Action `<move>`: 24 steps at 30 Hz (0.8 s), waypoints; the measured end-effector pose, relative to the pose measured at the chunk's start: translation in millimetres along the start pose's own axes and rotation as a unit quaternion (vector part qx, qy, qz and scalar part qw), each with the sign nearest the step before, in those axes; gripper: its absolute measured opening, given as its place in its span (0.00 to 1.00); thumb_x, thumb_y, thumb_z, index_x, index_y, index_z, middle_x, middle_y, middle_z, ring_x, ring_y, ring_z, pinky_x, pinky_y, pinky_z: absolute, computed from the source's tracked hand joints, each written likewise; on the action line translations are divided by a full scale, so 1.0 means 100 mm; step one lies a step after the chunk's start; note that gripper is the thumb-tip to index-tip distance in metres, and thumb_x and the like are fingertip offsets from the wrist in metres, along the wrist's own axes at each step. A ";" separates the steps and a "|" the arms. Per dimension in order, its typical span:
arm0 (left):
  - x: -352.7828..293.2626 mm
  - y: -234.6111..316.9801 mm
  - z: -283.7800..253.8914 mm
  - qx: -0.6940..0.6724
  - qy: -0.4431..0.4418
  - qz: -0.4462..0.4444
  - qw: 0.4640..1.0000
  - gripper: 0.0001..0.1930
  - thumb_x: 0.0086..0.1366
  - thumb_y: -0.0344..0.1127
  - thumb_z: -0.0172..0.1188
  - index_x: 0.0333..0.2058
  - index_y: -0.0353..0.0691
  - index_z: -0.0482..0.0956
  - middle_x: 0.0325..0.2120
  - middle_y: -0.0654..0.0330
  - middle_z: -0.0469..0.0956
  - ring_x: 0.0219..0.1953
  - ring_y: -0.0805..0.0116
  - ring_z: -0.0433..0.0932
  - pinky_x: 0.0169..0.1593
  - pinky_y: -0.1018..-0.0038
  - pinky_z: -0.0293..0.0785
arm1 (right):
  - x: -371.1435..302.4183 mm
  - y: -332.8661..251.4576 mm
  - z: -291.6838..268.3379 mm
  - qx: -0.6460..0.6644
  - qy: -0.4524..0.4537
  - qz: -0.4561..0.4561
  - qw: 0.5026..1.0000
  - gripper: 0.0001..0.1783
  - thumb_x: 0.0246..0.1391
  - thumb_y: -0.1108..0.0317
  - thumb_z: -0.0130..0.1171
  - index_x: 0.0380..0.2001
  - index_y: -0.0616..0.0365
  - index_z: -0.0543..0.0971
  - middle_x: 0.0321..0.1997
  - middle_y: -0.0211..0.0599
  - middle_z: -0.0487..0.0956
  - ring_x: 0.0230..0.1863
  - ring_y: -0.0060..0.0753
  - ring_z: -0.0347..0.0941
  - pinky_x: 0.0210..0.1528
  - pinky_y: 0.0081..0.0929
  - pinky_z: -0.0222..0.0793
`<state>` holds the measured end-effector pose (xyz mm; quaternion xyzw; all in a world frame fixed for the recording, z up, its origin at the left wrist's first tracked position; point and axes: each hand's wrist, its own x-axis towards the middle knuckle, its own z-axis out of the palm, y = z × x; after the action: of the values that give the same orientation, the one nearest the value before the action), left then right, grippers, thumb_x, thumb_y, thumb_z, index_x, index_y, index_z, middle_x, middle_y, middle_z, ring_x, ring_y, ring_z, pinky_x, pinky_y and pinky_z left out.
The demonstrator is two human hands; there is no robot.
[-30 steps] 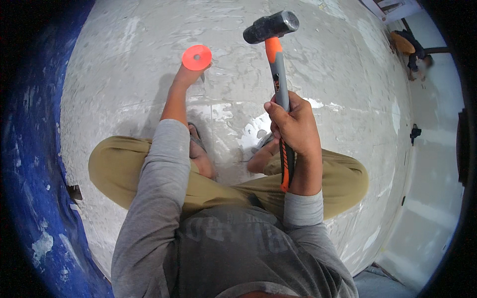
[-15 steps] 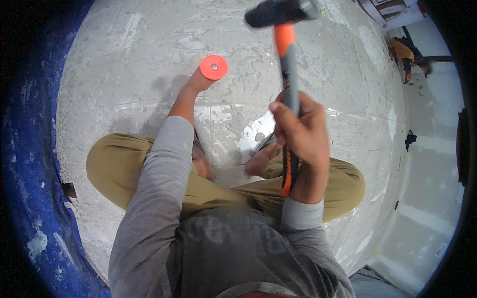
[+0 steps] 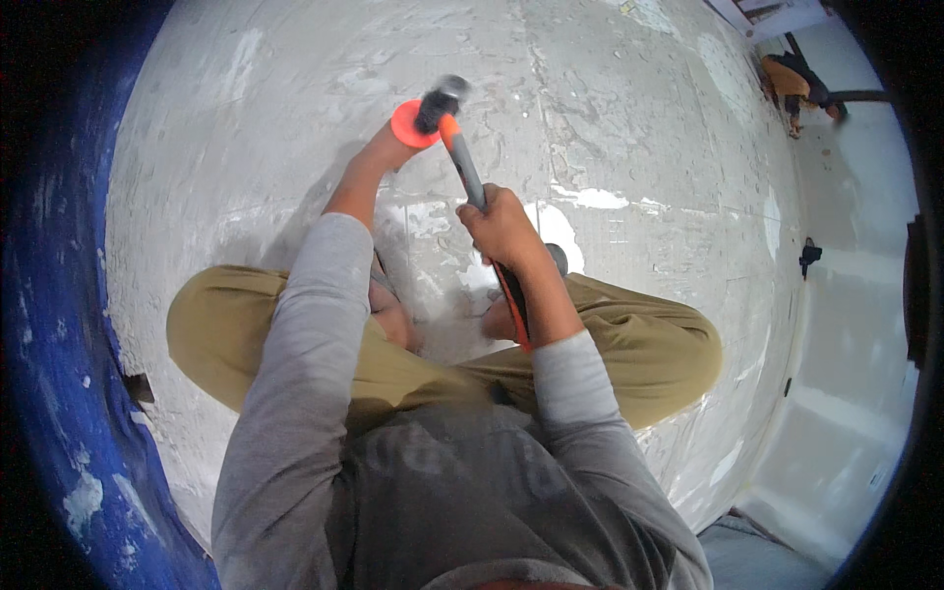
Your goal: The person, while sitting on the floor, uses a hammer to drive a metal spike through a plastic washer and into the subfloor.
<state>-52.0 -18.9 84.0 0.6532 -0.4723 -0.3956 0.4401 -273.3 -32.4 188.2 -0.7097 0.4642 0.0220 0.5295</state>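
rough grey concrete floor (image 3: 629, 138), worn and patched white, lies under a crouching person. nearest, the right hand (image 3: 503, 228) is closed tight round the hammer (image 3: 467, 172) handle. handle axis runs up and left from the fist; the blurred head sits over the orange disc (image 3: 407, 126). left hand (image 3: 385, 149) grips a tool beneath the disc, against the floor, its fingers hidden. disc lies up-left of the right hand.

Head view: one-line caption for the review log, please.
Seated cross-legged on a pale floor, right hand brings hammer onto the orange disc steadied by left hand.
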 end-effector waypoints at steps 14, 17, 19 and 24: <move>0.13 -0.35 0.15 0.121 -0.014 -0.039 0.992 0.26 0.58 0.42 0.64 0.54 0.42 0.71 0.53 0.55 0.73 0.56 0.63 0.71 0.58 0.68 0.67 | -0.41 -0.59 -0.55 0.243 0.166 -0.183 0.938 0.11 0.54 0.66 0.57 0.29 0.63 0.70 0.14 0.30 0.69 0.10 0.21 0.66 0.11 0.23 0.62; 0.25 -0.29 0.24 0.152 -0.021 -0.004 0.988 0.25 0.56 0.43 0.65 0.52 0.43 0.73 0.49 0.54 0.77 0.52 0.62 0.74 0.54 0.68 0.69 | -0.05 0.12 -0.14 0.115 0.107 -0.084 0.984 0.12 0.55 0.66 0.54 0.29 0.67 0.70 0.16 0.41 0.72 0.12 0.34 0.71 0.14 0.33 0.70; 0.21 -0.05 0.26 0.154 -0.068 -0.059 0.984 0.23 0.55 0.43 0.64 0.49 0.43 0.76 0.45 0.54 0.79 0.49 0.61 0.77 0.51 0.67 0.71 | -0.03 0.28 -0.13 0.070 -0.020 0.027 0.997 0.13 0.54 0.68 0.54 0.27 0.71 0.69 0.15 0.42 0.70 0.11 0.35 0.70 0.13 0.34 0.68; -0.26 -1.11 -0.17 0.302 0.002 -0.094 0.949 0.19 0.57 0.46 0.60 0.43 0.41 0.79 0.41 0.49 0.79 0.45 0.50 0.77 0.46 0.63 0.73 | -0.15 0.22 -0.24 0.159 -0.011 0.055 0.986 0.12 0.54 0.69 0.55 0.26 0.69 0.68 0.14 0.35 0.68 0.10 0.26 0.65 0.10 0.28 0.65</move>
<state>-13.1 28.2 -13.5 0.7979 -0.5048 -0.2728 0.1845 -308.0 -41.6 190.1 -0.5894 0.4944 -0.0151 0.6387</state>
